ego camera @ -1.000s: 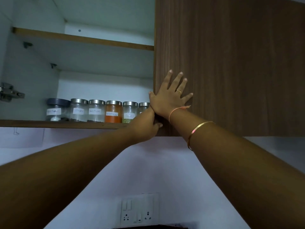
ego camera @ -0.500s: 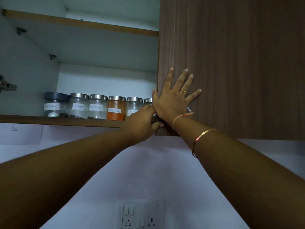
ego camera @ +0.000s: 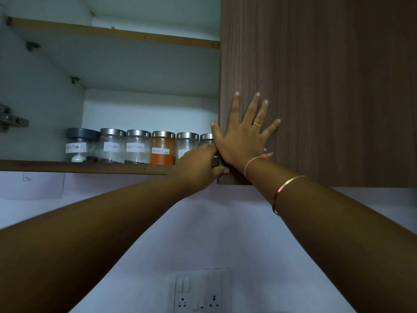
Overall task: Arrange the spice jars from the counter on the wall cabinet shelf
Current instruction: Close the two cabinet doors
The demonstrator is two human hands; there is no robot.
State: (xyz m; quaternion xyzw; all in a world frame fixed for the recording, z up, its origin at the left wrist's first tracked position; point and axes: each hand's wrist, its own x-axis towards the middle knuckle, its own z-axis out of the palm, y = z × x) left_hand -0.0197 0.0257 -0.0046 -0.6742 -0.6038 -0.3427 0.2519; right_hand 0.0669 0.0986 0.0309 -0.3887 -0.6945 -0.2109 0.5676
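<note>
The jars [ego camera: 137, 146] filled the shelf [ego camera: 85, 167] front. Above them was open room. The door [ego camera: 316, 86] blocked the right, maybe hiding more jars.

Viewpoint: head-worn, below the wall cabinet [ego camera: 316, 86].
Direction: tilted upward toward the shelf [ego camera: 85, 168] and door.
Nearness: arm's reach.
Shared views: only one view is given.

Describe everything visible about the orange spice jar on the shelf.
The orange spice jar is a clear, glass-looking cylinder with a brushed-metal lid, nearly full of orange powder. A white handwritten label crosses its front. It stands upright on the lower shelf, fourth from the left, close between neighbouring jars. Neither hand touches it.
</note>
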